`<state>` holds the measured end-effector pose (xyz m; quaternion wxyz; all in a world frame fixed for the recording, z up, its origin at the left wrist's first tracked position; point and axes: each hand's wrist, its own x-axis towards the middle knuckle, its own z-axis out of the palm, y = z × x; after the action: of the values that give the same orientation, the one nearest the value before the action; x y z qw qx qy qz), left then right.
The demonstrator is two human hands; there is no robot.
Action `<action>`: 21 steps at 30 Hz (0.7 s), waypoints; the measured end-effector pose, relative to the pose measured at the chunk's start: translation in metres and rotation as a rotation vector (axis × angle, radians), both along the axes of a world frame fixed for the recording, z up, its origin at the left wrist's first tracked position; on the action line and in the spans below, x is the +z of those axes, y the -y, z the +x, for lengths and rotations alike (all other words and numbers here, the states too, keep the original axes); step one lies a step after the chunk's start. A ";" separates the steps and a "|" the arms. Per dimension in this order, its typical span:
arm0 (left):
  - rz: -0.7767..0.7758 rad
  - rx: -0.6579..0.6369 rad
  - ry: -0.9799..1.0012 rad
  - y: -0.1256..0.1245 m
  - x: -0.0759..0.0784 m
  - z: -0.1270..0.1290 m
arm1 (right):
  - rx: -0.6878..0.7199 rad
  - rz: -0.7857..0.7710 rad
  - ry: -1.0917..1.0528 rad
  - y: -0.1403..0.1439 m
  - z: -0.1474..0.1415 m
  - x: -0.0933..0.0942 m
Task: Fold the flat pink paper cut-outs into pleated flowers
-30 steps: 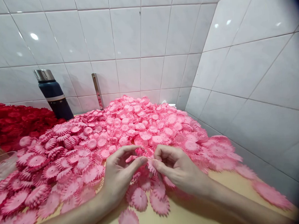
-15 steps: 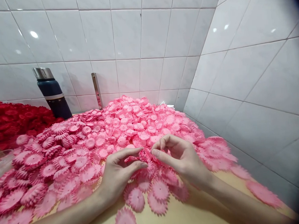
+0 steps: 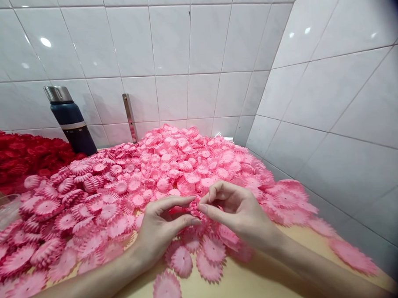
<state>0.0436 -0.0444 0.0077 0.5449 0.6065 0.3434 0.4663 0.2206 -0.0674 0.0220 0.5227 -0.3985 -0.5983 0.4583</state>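
Between my two hands is a small pink petal piece (image 3: 194,207) with a curled, ruffled edge. My left hand (image 3: 164,225) grips it from the left, thumb below and fingers above. From the right, the thumb and forefinger of my right hand (image 3: 236,209) pinch at the same piece's edge. Just below the hands, several loose pink scalloped discs (image 3: 209,265) lie flat, each with a tiny centre hole. Behind them rises a large heap of pink scalloped discs (image 3: 173,154).
A dark blue bottle (image 3: 73,123) with a metal lid stands at the back left beside a red heap of petals (image 3: 24,154). A metal strip (image 3: 130,119) leans on the tiled wall (image 3: 171,40). Clear plastic (image 3: 4,212) lies at the left edge of the yellowish tabletop (image 3: 247,283).
My right fingertips have come closer to my left ones and now meet at the petal piece. The whole view has shifted slightly.
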 end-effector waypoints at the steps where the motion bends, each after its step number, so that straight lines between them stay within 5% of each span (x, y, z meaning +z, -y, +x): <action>1: 0.000 0.001 -0.003 0.000 0.000 0.000 | -0.007 0.007 0.003 0.000 0.000 0.000; 9: 0.018 0.221 0.034 -0.004 0.001 0.000 | -0.069 0.092 0.110 -0.007 0.007 -0.003; 21: 0.092 -0.004 0.072 0.002 -0.001 -0.002 | -0.123 0.110 0.408 0.000 0.002 -0.002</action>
<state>0.0418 -0.0462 0.0071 0.5294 0.6144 0.3002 0.5021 0.2224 -0.0678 0.0203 0.4386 -0.4895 -0.6905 0.3022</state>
